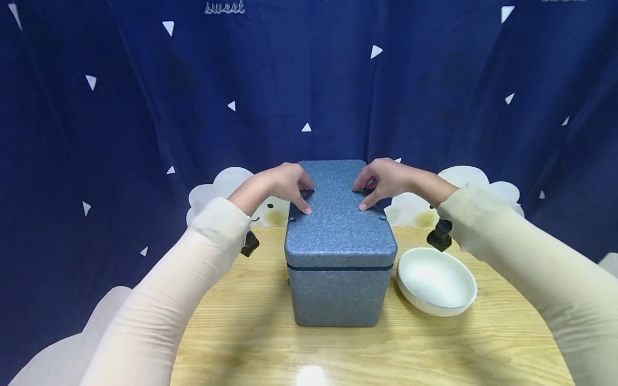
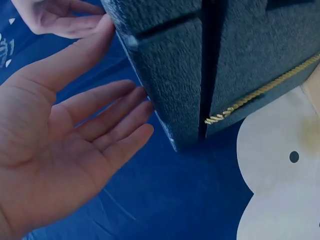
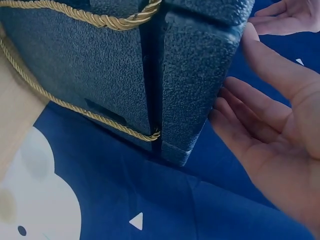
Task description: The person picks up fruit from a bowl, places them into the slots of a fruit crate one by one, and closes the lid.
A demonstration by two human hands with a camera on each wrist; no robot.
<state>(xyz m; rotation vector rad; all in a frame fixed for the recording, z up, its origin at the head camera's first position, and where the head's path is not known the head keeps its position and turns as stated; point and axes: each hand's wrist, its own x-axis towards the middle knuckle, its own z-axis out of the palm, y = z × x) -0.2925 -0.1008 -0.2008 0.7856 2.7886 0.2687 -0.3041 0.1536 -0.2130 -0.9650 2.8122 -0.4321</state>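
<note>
A blue-grey speckled foam box stands in the middle of the table with its lid on; a thin dark seam runs between them. My left hand touches the top of the lid near its left edge, thumb and fingers apart. Opposite it, near the right edge, my right hand touches the lid with its fingertips. Neither palm lies on the lid. In the wrist views a gold twisted cord runs along one side of the box, and another gold cord along the other side.
A white bowl sits on the wooden table, right of the box. Behind hangs a dark blue curtain with white triangles and cloud shapes. Small dark devices show at both wrists.
</note>
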